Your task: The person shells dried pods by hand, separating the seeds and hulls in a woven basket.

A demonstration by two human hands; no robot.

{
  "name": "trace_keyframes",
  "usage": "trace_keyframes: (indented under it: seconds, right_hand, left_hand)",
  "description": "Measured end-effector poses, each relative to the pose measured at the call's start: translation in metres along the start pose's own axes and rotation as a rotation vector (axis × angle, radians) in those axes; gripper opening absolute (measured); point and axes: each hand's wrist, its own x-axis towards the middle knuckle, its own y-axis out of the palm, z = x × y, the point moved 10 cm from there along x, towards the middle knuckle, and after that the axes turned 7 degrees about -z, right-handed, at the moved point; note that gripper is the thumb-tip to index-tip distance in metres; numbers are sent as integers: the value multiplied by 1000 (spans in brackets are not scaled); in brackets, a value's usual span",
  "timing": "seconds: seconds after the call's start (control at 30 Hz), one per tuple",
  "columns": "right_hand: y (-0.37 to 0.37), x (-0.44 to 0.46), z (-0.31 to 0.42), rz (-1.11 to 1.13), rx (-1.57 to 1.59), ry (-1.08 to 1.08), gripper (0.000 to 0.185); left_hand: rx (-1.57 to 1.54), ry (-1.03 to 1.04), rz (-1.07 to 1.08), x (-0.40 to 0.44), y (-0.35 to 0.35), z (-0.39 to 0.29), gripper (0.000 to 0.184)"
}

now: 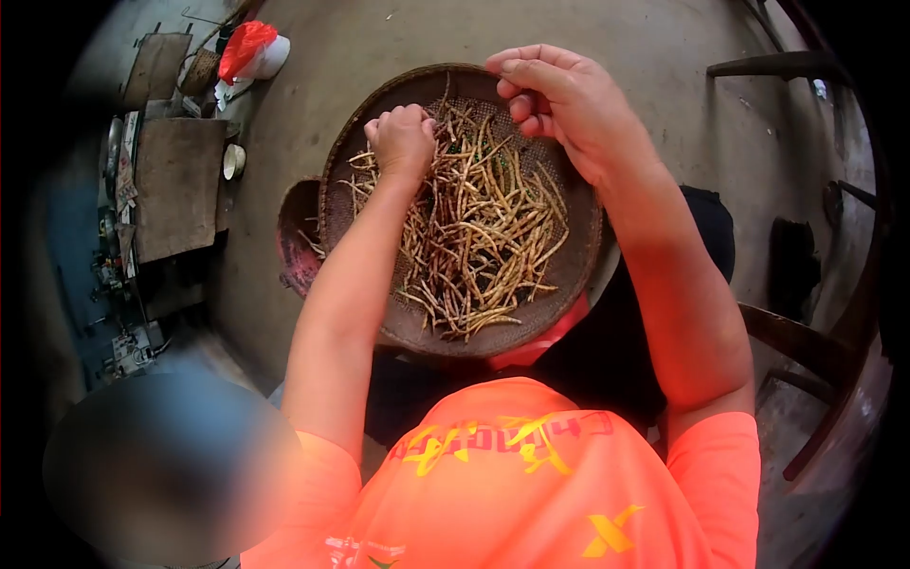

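A round woven basket (583, 242) holds a heap of dry, thin, yellow-brown bean pods (483, 228). Over the basket's upper left part is my left hand (402, 140), its fingers curled closed at the edge of the pods; what they hold, if anything, is hidden. My right hand (545, 85) is raised over the basket's upper right rim, thumb and forefinger brought together and the other fingers curled. Whatever is between those fingertips is too small to make out.
A reddish container (296, 261) with some pods stands left of the basket. Farther left are a brown board (178, 188), a small bowl (234, 161) and a white bucket (267, 59) with a red bag. Wooden furniture (796, 337) is at the right. A blurred area covers the lower left.
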Motion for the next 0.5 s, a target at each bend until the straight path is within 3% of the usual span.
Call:
trace_keyframes:
  seconds: [0.1,0.2,0.27,0.4,0.5]
  right_hand:
    - [-4,-4,4,-7,-10,-12,19]
    - [-10,-3,4,3,-14,-24,18]
    - [-10,-4,5,-2,-12,-19,18]
    - [-11,-1,2,-20,-27,-10,19]
    - [-10,0,1,-40,-40,-8,19]
  left_hand:
    - [-175,-43,-175,-3,-29,16,14]
    - [-268,-55,-173,-12,-53,12,12]
    - [-493,-68,-37,-17,-38,-3,12]
    - [-259,33,168,-33,1,-34,16]
    - [-312,6,104,-30,-3,-32,16]
